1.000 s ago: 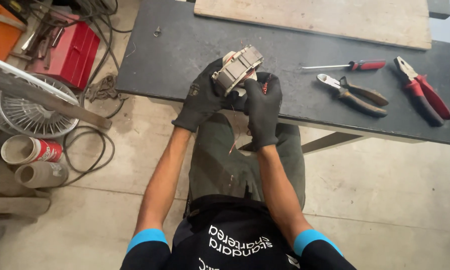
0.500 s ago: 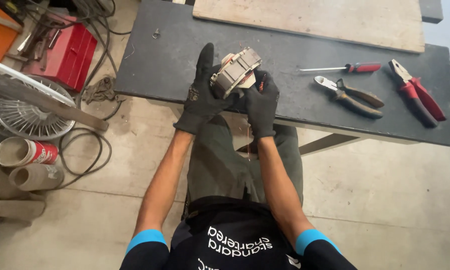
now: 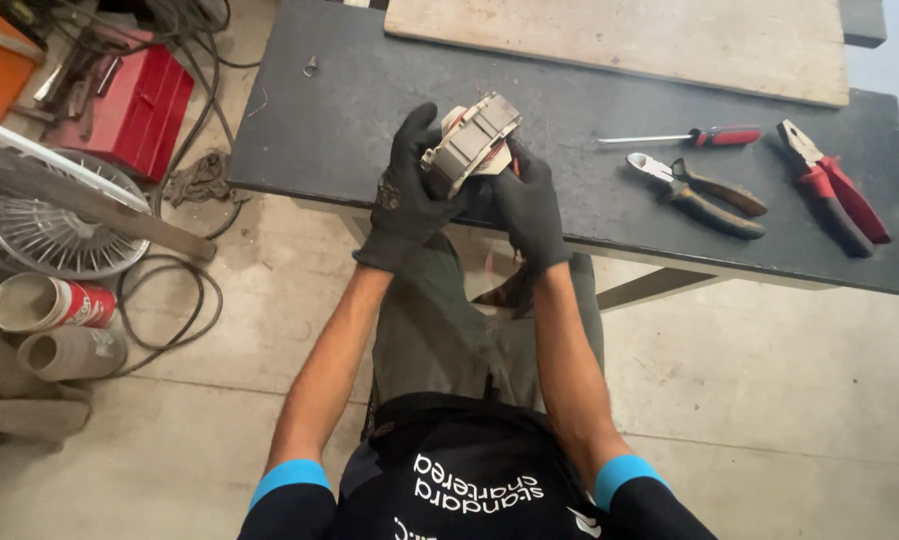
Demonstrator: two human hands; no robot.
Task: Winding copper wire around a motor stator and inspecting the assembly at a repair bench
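Both my hands wear black gloves and hold a small grey metal motor part [image 3: 473, 140] with a copper-coloured winding, just above the near edge of the dark bench [image 3: 350, 110]. My left hand [image 3: 407, 195] grips its left side, fingers up along it. My right hand [image 3: 532, 205] cups it from the right and below. A red-handled screwdriver [image 3: 685, 137] lies on the bench to the right of my hands.
Dark-handled pliers [image 3: 698, 192] and red-handled pliers [image 3: 832, 186] lie further right. A wooden board [image 3: 620, 40] covers the bench's far side. On the floor at left are a red toolbox [image 3: 135, 95], a wire fan guard [image 3: 45, 215], cables and cans [image 3: 45, 303].
The motor part stays in both hands with almost no movement. My left fingers have shifted slightly along its side.
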